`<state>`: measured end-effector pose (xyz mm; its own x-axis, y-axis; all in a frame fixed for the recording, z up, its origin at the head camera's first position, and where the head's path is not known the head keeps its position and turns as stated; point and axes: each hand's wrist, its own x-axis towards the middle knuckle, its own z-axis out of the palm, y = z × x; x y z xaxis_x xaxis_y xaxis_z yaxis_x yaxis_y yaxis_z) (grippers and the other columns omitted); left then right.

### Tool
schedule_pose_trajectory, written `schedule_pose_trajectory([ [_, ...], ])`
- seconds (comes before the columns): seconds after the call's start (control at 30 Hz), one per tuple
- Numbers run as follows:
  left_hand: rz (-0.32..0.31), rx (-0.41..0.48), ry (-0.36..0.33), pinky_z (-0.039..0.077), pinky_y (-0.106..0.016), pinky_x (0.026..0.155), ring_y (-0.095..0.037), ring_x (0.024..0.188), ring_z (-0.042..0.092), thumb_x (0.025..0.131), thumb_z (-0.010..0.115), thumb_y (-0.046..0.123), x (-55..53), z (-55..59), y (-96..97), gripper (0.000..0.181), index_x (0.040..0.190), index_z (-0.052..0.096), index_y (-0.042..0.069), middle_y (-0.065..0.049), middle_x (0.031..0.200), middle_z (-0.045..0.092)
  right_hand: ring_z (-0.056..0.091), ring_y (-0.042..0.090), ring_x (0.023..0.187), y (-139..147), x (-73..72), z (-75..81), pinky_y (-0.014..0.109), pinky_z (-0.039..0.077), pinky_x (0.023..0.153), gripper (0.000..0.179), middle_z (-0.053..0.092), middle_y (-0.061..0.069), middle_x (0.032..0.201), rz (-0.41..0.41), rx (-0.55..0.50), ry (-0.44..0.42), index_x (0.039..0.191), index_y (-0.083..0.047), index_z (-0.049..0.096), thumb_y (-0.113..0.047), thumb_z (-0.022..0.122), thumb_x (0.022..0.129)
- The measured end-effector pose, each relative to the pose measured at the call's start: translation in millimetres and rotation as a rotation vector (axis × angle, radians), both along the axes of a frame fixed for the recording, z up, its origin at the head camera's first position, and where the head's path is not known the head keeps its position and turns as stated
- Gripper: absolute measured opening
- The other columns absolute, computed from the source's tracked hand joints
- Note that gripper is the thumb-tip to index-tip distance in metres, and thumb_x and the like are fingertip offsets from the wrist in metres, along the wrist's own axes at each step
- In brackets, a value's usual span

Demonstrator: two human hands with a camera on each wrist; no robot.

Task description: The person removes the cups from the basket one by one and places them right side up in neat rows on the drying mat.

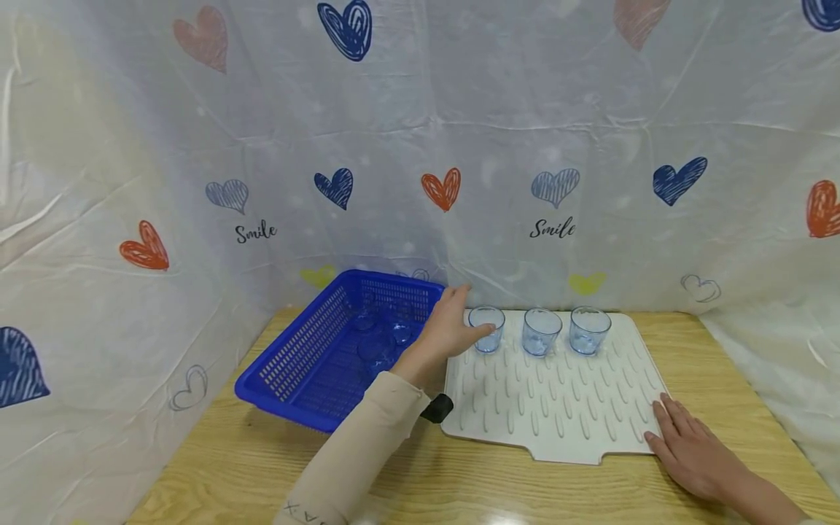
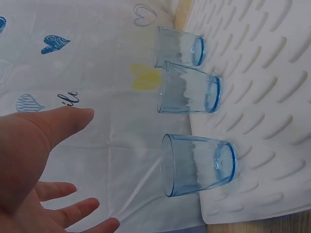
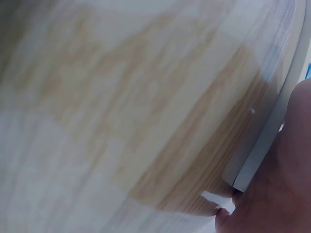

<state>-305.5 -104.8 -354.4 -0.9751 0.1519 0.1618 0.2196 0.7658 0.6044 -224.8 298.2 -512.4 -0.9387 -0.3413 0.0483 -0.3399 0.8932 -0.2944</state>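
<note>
Three clear blue-tinted glasses stand upright in a row along the back of a white ridged draining board [image 1: 558,408]: the left glass [image 1: 486,329], the middle glass [image 1: 541,332] and the right glass [image 1: 589,330]. My left hand [image 1: 449,328] hovers beside the left glass, its fingers spread and thumb apart. In the left wrist view a gap shows between this hand [image 2: 43,170] and the nearest glass [image 2: 199,165]. My right hand [image 1: 695,452] rests at the board's right front edge, fingers extended onto it. In the right wrist view that hand [image 3: 277,179] lies against the board's edge.
A blue plastic basket [image 1: 282,364] sits left of the board, with several more glasses [image 1: 377,350] inside. My left forearm crosses over its right side. The wooden table [image 1: 230,467] ends at a white curtain [image 1: 492,146] printed with hearts, behind and at the sides.
</note>
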Motion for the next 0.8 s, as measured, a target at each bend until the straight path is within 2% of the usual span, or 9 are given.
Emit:
schedule_pose_trajectory([
  [0.17,-0.013,0.022,-0.028,0.038,-0.054,0.115,-0.035,0.146,0.037,0.093,0.077,0.036,7.4,5.8,-9.5,0.086,0.16,0.031,0.008,-0.017,0.161,0.034,0.026,0.061,0.141,1,0.3,-0.6,0.074,0.025,0.109,0.07,0.026,0.042,0.155,-0.003,0.0,0.005,0.148,0.02,0.034,-0.038,0.045,0.11],
  [0.4,-0.073,0.005,-0.012,0.042,-0.054,0.111,-0.036,0.141,0.043,0.092,0.079,0.034,8.2,6.7,-32.6,0.082,0.157,0.038,0.007,-0.018,0.155,0.042,0.026,0.06,0.142,1,0.3,-0.6,0.074,0.025,0.109,0.071,0.026,0.042,0.156,-0.006,-0.009,0.004,0.148,0.02,0.034,-0.038,0.044,0.11],
  [0.67,-0.04,-0.018,-0.03,0.033,-0.059,0.117,-0.039,0.15,0.03,0.092,0.078,0.034,17.8,9.5,-59.9,0.079,0.156,0.041,0.005,-0.018,0.16,0.037,0.025,0.06,0.143,0,-0.7,-0.7,0.074,0.024,0.109,0.071,0.025,0.041,0.156,-0.01,0.0,-0.003,0.149,0.02,0.033,-0.039,0.044,0.11],
  [0.8,-0.035,-0.024,-0.013,0.038,-0.058,0.114,-0.039,0.146,0.037,0.092,0.079,0.034,20.9,13.5,-73.3,0.08,0.155,0.041,0.003,-0.018,0.156,0.042,0.026,0.06,0.142,0,-0.6,-0.6,0.074,0.025,0.109,0.071,0.026,0.041,0.156,-0.011,0.004,0.003,0.148,0.02,0.034,-0.039,0.045,0.11],
])
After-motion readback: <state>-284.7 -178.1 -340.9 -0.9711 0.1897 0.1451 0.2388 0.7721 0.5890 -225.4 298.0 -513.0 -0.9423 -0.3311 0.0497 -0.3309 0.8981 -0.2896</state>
